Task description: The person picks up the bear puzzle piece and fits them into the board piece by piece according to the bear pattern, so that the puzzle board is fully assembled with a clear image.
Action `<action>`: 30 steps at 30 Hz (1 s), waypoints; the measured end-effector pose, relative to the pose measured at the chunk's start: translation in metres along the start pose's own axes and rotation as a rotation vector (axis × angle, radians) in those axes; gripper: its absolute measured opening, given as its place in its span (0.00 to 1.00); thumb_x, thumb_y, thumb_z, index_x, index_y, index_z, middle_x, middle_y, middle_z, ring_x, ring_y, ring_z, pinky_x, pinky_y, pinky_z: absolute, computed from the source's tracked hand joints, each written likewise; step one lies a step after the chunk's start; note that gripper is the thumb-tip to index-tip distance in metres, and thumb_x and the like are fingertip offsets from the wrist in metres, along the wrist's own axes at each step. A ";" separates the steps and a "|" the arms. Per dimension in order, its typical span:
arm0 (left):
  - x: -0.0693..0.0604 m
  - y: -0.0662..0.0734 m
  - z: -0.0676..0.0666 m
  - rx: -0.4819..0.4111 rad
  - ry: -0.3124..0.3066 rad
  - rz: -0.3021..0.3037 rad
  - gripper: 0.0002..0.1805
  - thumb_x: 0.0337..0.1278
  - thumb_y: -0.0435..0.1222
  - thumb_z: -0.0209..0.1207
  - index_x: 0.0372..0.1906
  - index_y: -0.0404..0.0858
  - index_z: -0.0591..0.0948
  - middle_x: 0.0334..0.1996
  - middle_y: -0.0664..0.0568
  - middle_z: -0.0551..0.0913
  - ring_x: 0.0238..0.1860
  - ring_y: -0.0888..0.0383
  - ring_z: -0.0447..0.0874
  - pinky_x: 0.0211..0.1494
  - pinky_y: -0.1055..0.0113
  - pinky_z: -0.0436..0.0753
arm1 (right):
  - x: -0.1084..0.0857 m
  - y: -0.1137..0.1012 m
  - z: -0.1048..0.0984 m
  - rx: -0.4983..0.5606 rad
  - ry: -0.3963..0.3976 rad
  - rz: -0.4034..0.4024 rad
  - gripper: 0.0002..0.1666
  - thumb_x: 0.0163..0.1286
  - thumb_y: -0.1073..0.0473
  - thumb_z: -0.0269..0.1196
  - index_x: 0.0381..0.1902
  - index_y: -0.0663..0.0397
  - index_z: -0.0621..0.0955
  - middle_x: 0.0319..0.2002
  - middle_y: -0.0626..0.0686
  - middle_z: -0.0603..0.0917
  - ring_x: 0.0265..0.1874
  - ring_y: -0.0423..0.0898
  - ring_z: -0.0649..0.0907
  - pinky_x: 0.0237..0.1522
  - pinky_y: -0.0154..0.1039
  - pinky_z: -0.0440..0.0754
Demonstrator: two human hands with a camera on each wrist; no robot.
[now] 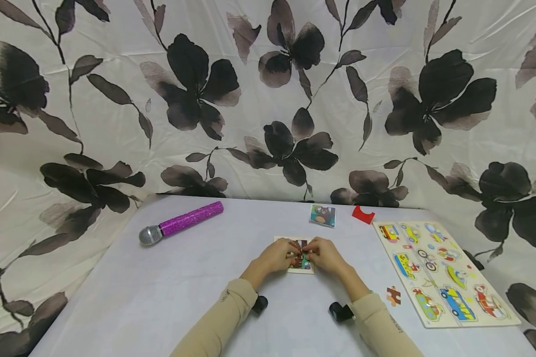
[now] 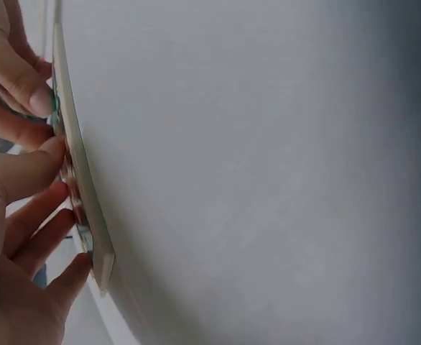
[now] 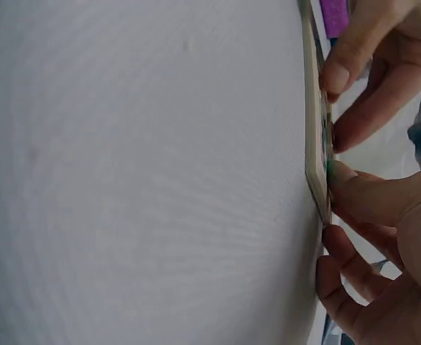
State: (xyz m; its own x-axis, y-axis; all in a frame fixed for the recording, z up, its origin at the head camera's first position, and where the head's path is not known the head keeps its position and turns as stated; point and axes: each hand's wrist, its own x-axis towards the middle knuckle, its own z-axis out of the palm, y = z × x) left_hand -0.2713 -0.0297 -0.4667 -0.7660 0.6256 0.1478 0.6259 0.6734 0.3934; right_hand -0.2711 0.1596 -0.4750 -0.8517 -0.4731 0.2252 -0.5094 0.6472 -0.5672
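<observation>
A small wooden jigsaw board (image 1: 301, 271) with brown and green picture pieces lies on the white table between both hands. From its left side, my left hand (image 1: 274, 255) pinches a jigsaw piece over the board with thumb and fingers. My right hand (image 1: 326, 254) reaches in from the other side, thumb and index finger pinching a piece close to the left fingertips. Both wrist views show the board's pale edge (image 2: 88, 187) side-on, with fingertips along its picture face. The fingers hide most of the pieces, so their outlines cannot be made out.
A loose jigsaw piece (image 1: 393, 296) lies right of the right forearm, beside a large vehicle puzzle board (image 1: 437, 277). Behind the hands are a picture card (image 1: 323, 216) and a red cut-out piece (image 1: 363, 214). A purple glitter microphone (image 1: 191, 219) lies back left.
</observation>
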 end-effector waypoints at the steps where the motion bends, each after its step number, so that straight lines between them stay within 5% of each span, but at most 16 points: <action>1: -0.001 0.000 0.000 0.005 -0.008 0.016 0.11 0.54 0.28 0.62 0.43 0.34 0.86 0.47 0.46 0.83 0.52 0.51 0.79 0.58 0.62 0.76 | 0.000 0.000 0.000 0.012 0.006 0.019 0.09 0.56 0.71 0.66 0.38 0.67 0.85 0.36 0.57 0.81 0.36 0.52 0.80 0.39 0.44 0.79; 13: -0.006 0.003 0.002 0.094 -0.025 0.075 0.13 0.55 0.28 0.60 0.46 0.34 0.84 0.51 0.47 0.80 0.54 0.51 0.77 0.59 0.62 0.75 | 0.000 0.004 -0.002 0.102 -0.005 0.219 0.12 0.56 0.65 0.69 0.39 0.64 0.86 0.35 0.55 0.78 0.30 0.44 0.73 0.31 0.34 0.71; 22: -0.003 0.011 0.003 0.134 -0.037 -0.003 0.14 0.57 0.29 0.57 0.49 0.35 0.81 0.52 0.48 0.79 0.55 0.53 0.76 0.59 0.63 0.75 | -0.001 0.006 -0.007 0.062 -0.075 0.140 0.13 0.57 0.66 0.67 0.41 0.66 0.85 0.32 0.55 0.76 0.29 0.44 0.71 0.30 0.33 0.68; 30: 0.000 0.008 0.005 0.153 -0.115 -0.103 0.21 0.64 0.40 0.53 0.60 0.38 0.75 0.62 0.50 0.72 0.64 0.54 0.67 0.61 0.50 0.70 | -0.004 0.002 -0.003 0.049 -0.046 0.128 0.13 0.59 0.67 0.65 0.42 0.66 0.84 0.34 0.57 0.77 0.30 0.45 0.72 0.32 0.36 0.71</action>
State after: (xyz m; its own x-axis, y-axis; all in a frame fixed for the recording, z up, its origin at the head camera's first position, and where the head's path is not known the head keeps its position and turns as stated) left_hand -0.2659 -0.0222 -0.4680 -0.8107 0.5854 0.0061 0.5670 0.7825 0.2571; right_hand -0.2685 0.1647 -0.4746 -0.9023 -0.4162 0.1127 -0.3895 0.6746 -0.6271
